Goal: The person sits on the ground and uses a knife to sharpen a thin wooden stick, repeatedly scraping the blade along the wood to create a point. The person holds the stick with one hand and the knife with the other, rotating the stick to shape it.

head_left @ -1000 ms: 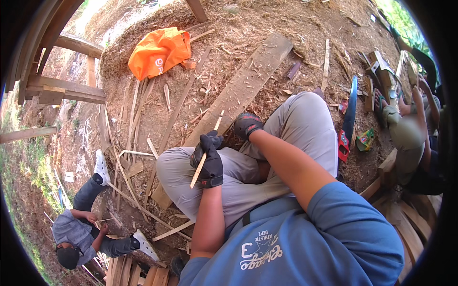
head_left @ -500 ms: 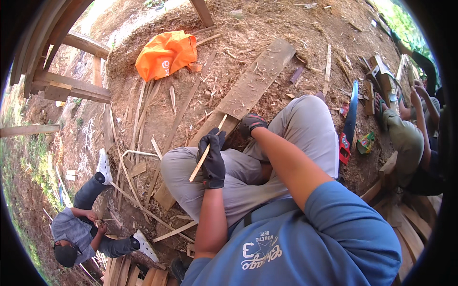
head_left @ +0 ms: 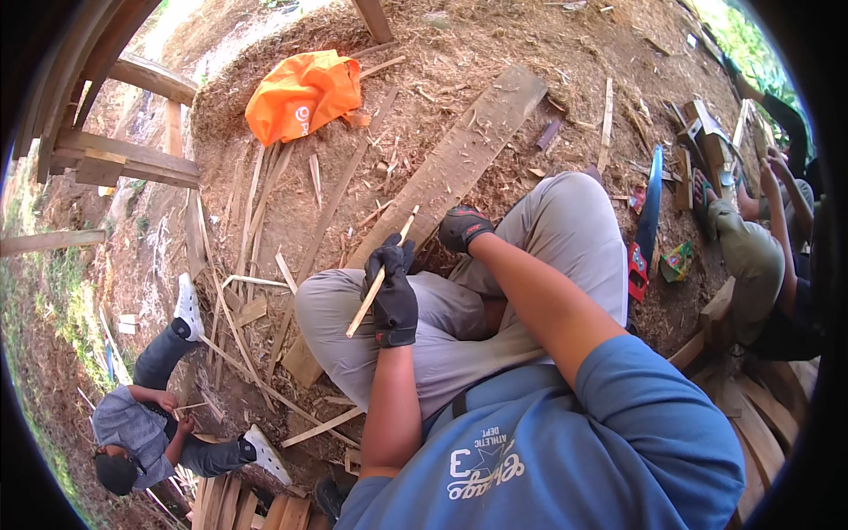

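A thin, pale wooden stick slants across my left hand, which wears a black glove and is closed on it. The stick's upper end points away from me, over the long plank lying on the ground. Close to that end, beside the plank's edge, is my right hand, also in a black glove with red marks. Its fingers are curled in; whatever they may hold is hidden. Both hands are above my crossed legs in grey trousers.
A handsaw with a red handle lies right of my knee. An orange bag rests beyond the strips at left. One person sits at lower left holding a thin stick; another sits at right. Wood shavings cover the ground.
My right hand has turned slightly, showing more of the red marks on its glove. The stick in my left hand has shifted a little. The view has moved slightly.
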Demonstrator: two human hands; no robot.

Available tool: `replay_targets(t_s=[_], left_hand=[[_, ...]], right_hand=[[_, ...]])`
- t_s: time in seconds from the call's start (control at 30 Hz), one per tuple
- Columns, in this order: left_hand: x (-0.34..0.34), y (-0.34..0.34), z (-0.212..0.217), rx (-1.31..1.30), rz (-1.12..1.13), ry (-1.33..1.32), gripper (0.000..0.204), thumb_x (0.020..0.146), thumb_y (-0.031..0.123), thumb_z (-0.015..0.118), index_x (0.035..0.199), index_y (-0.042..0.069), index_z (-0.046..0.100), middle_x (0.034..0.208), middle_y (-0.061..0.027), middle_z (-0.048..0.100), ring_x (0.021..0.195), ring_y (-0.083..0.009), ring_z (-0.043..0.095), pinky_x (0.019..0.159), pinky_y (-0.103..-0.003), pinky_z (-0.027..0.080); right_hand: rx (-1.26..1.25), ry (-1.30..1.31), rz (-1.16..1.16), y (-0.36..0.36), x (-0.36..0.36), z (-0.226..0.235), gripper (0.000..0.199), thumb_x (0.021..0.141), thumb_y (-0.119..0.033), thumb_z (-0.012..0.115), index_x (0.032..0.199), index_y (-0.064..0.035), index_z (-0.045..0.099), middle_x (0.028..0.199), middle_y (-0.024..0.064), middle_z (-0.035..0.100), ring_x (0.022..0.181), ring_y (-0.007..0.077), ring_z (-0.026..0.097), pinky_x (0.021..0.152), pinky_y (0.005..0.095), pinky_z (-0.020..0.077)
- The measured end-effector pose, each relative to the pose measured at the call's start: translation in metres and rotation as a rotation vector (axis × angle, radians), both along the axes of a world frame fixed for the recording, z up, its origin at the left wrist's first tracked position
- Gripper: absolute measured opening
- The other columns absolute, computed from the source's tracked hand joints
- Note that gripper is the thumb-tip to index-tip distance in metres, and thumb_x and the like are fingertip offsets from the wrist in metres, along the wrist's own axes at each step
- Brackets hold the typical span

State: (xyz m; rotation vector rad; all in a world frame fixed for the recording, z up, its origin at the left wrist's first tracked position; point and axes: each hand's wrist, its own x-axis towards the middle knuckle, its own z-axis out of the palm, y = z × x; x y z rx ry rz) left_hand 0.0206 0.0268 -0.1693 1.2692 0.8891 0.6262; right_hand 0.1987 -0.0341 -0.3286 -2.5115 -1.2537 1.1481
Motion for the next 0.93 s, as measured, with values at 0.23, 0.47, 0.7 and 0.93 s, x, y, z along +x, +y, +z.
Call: replay_targets(t_s=[0.23,0.47,0.7,0.93], left_hand=[[0.000,0.000,-0.003,0.032,-0.013,-0.005,0.034,0.110,0.028,0.050,0.111,-0.006,0.053,0.133,-0.0252,0.060,0.115,-0.0335,0.067,0.102,-0.044,0.057],[0.003,-0.001,0.004,0.059,0.019,0.028,0.031,0.110,0.026,0.049,0.110,-0.005,0.054,0.133,-0.0254,0.062,0.113,-0.0337,0.068,0.101,-0.043,0.057],[-0.003,0.000,-0.005,0.089,0.016,0.065,0.012,0.106,0.010,0.051,0.104,0.000,0.056,0.128,-0.0217,0.067,0.110,-0.0321,0.071,0.095,-0.039,0.059],[-0.004,0.001,-0.010,0.080,0.012,0.045,0.022,0.108,0.021,0.055,0.113,0.000,0.057,0.129,-0.0193,0.067,0.112,-0.0331,0.071,0.096,-0.040,0.058]], right_hand=[[-0.143,0.010,-0.075,0.001,0.017,0.031,0.034,0.086,-0.030,0.066,0.113,-0.0127,0.078,0.123,0.0129,0.073,0.114,0.0313,0.071,0.091,0.0446,0.0581],[-0.113,-0.009,-0.149,-0.003,0.019,0.018,0.035,0.090,-0.031,0.063,0.115,-0.0115,0.078,0.123,0.0137,0.073,0.114,0.0307,0.071,0.091,0.0452,0.0580],[-0.032,0.012,0.096,-0.001,0.016,0.025,0.040,0.089,-0.034,0.059,0.115,-0.0110,0.077,0.122,0.0152,0.074,0.112,0.0320,0.072,0.092,0.0460,0.0578],[-0.104,0.043,0.029,0.002,0.016,0.025,0.040,0.089,-0.034,0.060,0.117,-0.0108,0.077,0.127,0.0147,0.071,0.117,0.0312,0.070,0.095,0.0450,0.0569]])
